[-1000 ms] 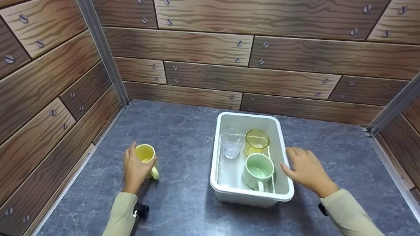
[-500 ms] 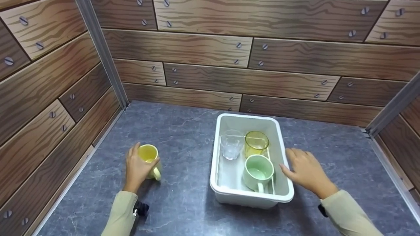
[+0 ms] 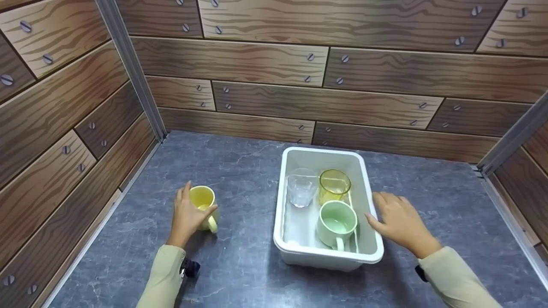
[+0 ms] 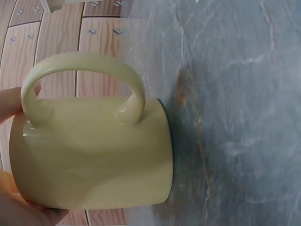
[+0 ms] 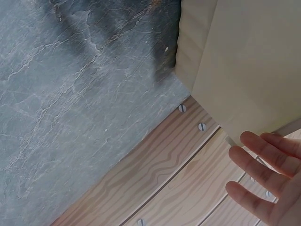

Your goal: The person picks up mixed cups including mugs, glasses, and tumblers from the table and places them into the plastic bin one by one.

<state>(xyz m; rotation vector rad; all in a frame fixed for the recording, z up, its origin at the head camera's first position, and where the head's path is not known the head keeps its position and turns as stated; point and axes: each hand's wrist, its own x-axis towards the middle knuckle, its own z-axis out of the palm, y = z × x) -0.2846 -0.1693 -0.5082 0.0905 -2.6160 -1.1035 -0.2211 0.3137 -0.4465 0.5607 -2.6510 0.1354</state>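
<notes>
My left hand (image 3: 188, 218) grips a pale yellow mug (image 4: 94, 160) near its rim, thumb on one side and fingers on the other. The mug is upright, its base close over the table, with its handle toward me. My right hand (image 3: 398, 220) lies along the right side of a white plastic bin (image 3: 280, 214), its fingers relaxed and the thumb at the rim. In the right wrist view those fingers (image 5: 261, 172) show extended beside the bin wall. Inside the bin stand a light green mug (image 3: 336, 233), a yellow glass (image 3: 335, 188) and a clear glass (image 3: 302, 190).
The bin stands on a dark grey marbled table (image 3: 239, 265), right of the yellow mug. Wood-patterned walls (image 3: 265, 64) enclose the back and sides, with a metal corner post (image 3: 132, 72) at back left.
My left hand has carried the yellow mug a short way to the right, toward the bin. My right hand and the bin have stayed put.
</notes>
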